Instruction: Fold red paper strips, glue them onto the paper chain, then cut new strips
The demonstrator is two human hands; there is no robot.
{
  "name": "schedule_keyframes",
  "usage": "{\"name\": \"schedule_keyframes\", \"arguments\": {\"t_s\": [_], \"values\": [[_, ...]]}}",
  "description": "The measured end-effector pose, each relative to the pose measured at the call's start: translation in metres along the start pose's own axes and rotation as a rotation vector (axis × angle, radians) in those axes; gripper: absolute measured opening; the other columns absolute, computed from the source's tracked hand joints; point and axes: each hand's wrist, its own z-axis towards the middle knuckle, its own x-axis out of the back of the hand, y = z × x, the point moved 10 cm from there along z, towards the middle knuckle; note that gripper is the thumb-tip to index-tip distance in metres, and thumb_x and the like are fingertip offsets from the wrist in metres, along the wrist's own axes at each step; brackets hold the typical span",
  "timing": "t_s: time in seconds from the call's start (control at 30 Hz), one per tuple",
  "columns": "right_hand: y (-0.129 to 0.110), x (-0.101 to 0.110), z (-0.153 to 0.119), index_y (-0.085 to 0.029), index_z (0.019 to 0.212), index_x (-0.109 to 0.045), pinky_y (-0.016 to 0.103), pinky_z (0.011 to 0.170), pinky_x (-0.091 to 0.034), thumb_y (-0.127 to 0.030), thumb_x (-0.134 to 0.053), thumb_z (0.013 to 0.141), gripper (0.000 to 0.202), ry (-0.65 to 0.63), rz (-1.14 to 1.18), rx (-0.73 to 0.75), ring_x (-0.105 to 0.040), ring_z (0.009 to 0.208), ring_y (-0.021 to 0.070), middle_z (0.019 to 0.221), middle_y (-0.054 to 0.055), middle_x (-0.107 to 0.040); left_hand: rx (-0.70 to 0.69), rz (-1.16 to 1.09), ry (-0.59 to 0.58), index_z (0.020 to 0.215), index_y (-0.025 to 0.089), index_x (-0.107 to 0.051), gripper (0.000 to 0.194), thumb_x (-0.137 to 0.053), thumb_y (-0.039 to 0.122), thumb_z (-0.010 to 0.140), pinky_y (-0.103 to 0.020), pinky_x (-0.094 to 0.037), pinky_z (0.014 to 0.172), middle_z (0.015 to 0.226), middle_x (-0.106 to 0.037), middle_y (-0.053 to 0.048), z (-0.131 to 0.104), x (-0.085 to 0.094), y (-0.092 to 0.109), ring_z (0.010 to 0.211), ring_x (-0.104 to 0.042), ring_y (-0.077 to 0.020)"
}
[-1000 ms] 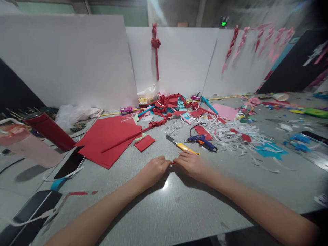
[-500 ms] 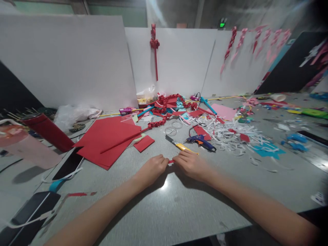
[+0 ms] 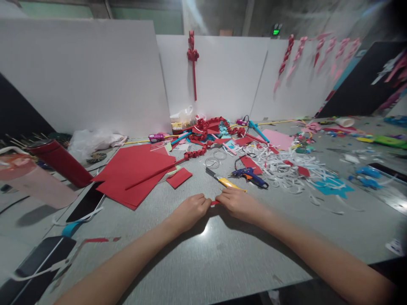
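A narrow red paper strip [image 3: 215, 203] spans the short gap between my two hands, low over the grey table [image 3: 178, 267]. My left hand [image 3: 193, 210] pinches its left end with bent fingers. The other end is pinched by my right hand [image 3: 237, 205]; most of the strip is hidden by my fingers. Just beyond my right hand lies a yellow utility knife [image 3: 226, 182] with a dark tip. A blue glue gun [image 3: 251, 176] rests to the right of it. Left of the knife are a small red paper piece [image 3: 179, 178] and large red sheets [image 3: 136, 169].
White paper scraps [image 3: 282, 165] spread over the right side. Red folded paper chains [image 3: 206, 131] pile up at the back, before white panels [image 3: 213, 72]. At the left stand a red tumbler [image 3: 62, 163] and a pink cup [image 3: 41, 184]; a black power bank [image 3: 41, 262] lies nearer.
My hands have drawn slightly apart, so a little more of the red strip shows between them. The things on the table have not moved.
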Motion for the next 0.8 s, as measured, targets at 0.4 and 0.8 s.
{"name": "schedule_keyframes", "arguments": {"t_s": [0.4, 0.8], "values": [[0.026, -0.004, -0.005, -0.016, 0.096, -0.07, 0.03, 0.078, -0.04, -0.007, -0.056, 0.095, 0.017, -0.129, 0.061, -0.156, -0.063, 0.089, 0.0204, 0.09, 0.009, -0.07, 0.087, -0.153, 0.033, 0.098, 0.013, -0.066, 0.016, -0.05, 0.012, 0.104, -0.031, -0.049, 0.073, 0.086, -0.065, -0.007, -0.002, -0.013, -0.024, 0.079, -0.062, -0.0203], [0.036, 0.002, -0.005, -0.016, 0.098, -0.073, 0.029, 0.079, -0.041, -0.02, -0.055, 0.102, 0.018, -0.153, 0.09, -0.24, -0.066, 0.092, 0.0213, 0.096, 0.01, -0.073, 0.161, -0.271, 0.076, 0.099, 0.016, -0.069, 0.029, -0.043, 0.026, 0.11, -0.028, -0.047, 0.073, 0.087, -0.068, -0.007, -0.003, -0.016, -0.041, 0.077, -0.064, -0.0172]]}}
